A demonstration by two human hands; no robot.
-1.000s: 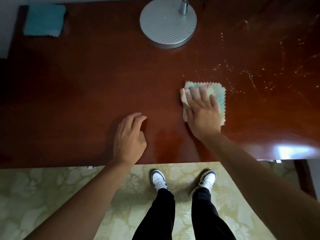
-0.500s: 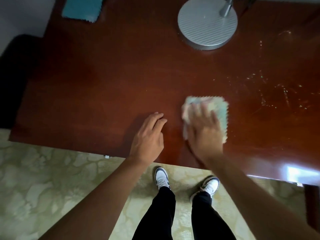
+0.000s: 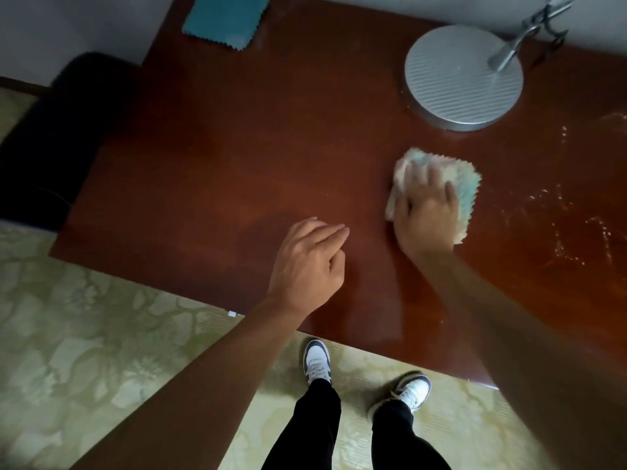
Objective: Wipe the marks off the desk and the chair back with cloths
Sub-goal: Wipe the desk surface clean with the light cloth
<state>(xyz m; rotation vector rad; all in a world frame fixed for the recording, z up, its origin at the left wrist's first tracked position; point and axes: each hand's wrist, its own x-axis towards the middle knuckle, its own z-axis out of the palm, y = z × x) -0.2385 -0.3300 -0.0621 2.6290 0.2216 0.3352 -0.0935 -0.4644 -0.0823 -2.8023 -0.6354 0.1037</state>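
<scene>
A pastel, zigzag-edged cloth lies flat on the dark red-brown desk. My right hand presses down on it with spread, fairly straight fingers; hand and cloth are motion-blurred. My left hand rests on the desk to the cloth's left, fingers loosely bent, holding nothing. Pale scratchy marks cover the desk to the right of the cloth. A folded teal cloth sits at the desk's far left corner. A dark chair stands off the desk's left end.
A round silver lamp base with its stem stands at the back of the desk, just beyond the pastel cloth. Patterned green carpet lies below the desk's front edge, where my two shoes show.
My right hand and the pastel cloth have slid away from the front edge toward the lamp base. My head turned left, bringing the chair and desk end into view. The left hand stayed put.
</scene>
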